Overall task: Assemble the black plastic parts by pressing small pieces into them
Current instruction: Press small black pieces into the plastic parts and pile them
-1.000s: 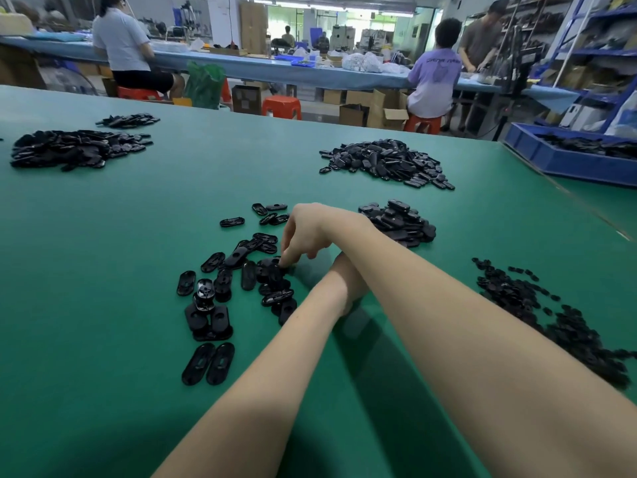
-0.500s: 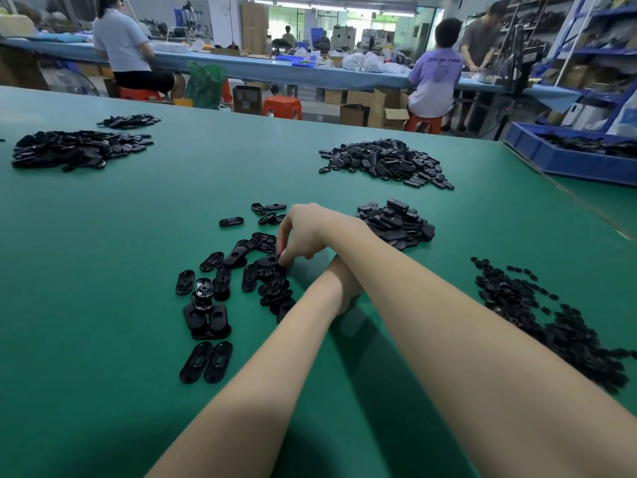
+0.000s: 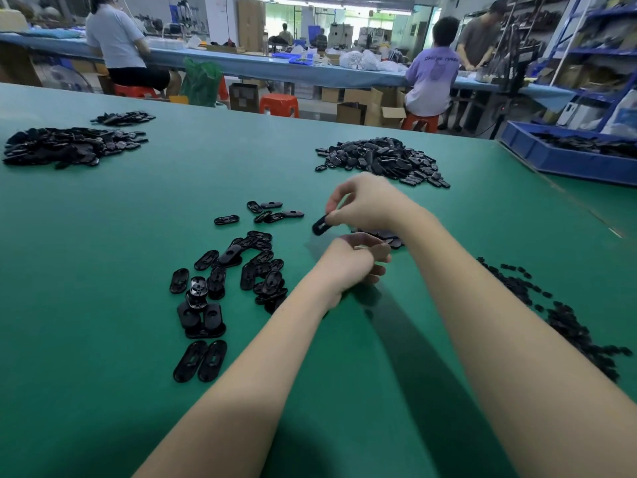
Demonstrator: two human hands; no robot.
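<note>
Black oval part point(image 3: 320, 225) is pinched between thumb and fingers of the right hand point(image 3: 367, 205), raised clear of the green table point(image 3: 103, 236). Left hand point(image 3: 351, 262) sits just below it, fingers loosely curled; any contents cannot be determined. Loose oval parts point(image 3: 238, 270) lie scattered to the left. A heap of small pieces point(image 3: 568, 315) lies to the right.
</note>
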